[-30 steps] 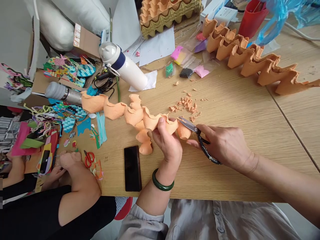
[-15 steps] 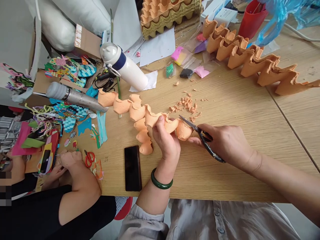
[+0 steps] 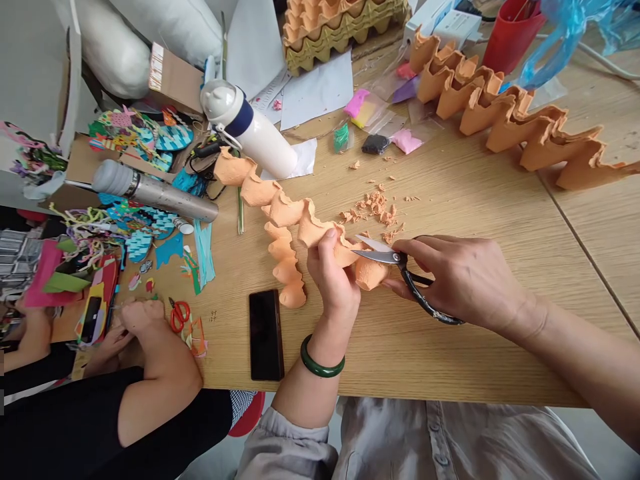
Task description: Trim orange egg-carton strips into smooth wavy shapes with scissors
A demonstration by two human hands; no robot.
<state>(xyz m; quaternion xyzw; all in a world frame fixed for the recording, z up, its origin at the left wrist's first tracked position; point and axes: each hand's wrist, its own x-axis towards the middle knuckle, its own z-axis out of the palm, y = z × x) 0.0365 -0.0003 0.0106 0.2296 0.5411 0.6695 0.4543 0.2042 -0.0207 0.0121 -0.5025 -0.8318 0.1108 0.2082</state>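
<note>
My left hand [image 3: 333, 277] is closed around a long row of orange egg-carton cups [image 3: 285, 208], which slants up to the left above the table. In my right hand [image 3: 465, 280] is a pair of black-handled scissors [image 3: 417, 290]. Their blades are spread at the right end of the row, close to the last cup [image 3: 371, 272]. A shorter strip of orange cups [image 3: 287, 267] lies on the table to the left of my left hand. Small orange scraps [image 3: 375, 207] are scattered beyond the blades.
A black phone [image 3: 265, 335] lies left of my left wrist. A white bottle [image 3: 250, 130] and a grey flask [image 3: 157, 190] are further back. More orange carton rows [image 3: 505, 113] stand at the right. A co-worker's arm [image 3: 163, 360] rests at the left near red-handled scissors [image 3: 179, 315].
The scissor blades have opened and now lie across the row's right end. The row has tilted, its far end rising and shifting right, off the shorter strip.
</note>
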